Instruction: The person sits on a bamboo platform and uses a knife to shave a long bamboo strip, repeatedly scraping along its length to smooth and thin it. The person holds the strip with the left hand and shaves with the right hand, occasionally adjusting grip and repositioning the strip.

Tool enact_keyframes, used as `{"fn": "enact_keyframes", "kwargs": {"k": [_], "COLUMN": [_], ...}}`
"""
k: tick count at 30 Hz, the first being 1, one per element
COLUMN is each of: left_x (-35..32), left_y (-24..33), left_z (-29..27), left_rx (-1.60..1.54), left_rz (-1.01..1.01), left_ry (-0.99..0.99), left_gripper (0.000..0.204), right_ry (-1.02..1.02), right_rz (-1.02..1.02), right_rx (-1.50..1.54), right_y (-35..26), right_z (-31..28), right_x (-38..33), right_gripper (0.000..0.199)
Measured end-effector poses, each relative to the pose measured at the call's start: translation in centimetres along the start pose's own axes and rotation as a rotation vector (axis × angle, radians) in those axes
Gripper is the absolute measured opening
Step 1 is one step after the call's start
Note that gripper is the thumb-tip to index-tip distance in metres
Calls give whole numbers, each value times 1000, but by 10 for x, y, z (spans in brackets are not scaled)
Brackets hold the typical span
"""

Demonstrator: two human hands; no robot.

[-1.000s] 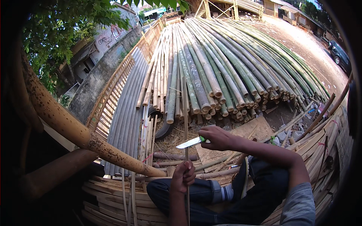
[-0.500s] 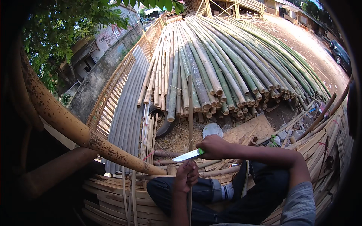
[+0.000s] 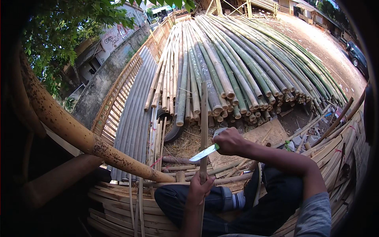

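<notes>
My left hand (image 3: 199, 189) is closed around a long, thin bamboo strip (image 3: 203, 130) that stands upright in front of me. Above it, my right hand (image 3: 231, 141) grips a knife (image 3: 203, 154) with a green handle, mostly hidden in the fist. The blade points left and lies across the strip, a short way above my left fingers. The strip's top end rises in front of the stacked poles, and its lower end runs down past my lap, out of view.
Many green and tan bamboo poles (image 3: 237, 75) lie stacked ahead. A thick spotted bamboo pole (image 3: 114, 158) slants across on the left, near corrugated sheets (image 3: 134, 122). Split bamboo strips (image 3: 122, 209) surround my crossed legs. A tyre (image 3: 172, 134) sits below the stack.
My right hand and the knife have moved up and slightly right along the strip. My left hand has dropped a little, and the strip's wider face now shows.
</notes>
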State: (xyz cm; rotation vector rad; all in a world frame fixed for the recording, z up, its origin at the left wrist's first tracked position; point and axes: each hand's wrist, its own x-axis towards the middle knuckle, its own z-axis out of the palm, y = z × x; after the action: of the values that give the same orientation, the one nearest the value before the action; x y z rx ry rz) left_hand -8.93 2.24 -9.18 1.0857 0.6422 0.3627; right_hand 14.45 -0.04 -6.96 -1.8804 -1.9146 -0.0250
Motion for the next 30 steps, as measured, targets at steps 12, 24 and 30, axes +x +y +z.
{"fn": "enact_keyframes", "kwargs": {"k": [12,24,30], "left_x": [-12,0,-3], "left_y": [-29,3,0], "left_z": [-1,1,7], "left_rx": [-374,-248,-184], "left_rz": [-343,-168,-138], "left_ry": [-359,-173,-112], "left_gripper": [18,18,23], "right_ry": [432,-48,41], "right_rz": [622,-97,-13], "right_rx": [242,44,-34], "right_y": [110,-24,-5], "right_z": [-27,-9,-3], "right_x": [-30,-21,-17], "right_gripper": [32,12,18]}}
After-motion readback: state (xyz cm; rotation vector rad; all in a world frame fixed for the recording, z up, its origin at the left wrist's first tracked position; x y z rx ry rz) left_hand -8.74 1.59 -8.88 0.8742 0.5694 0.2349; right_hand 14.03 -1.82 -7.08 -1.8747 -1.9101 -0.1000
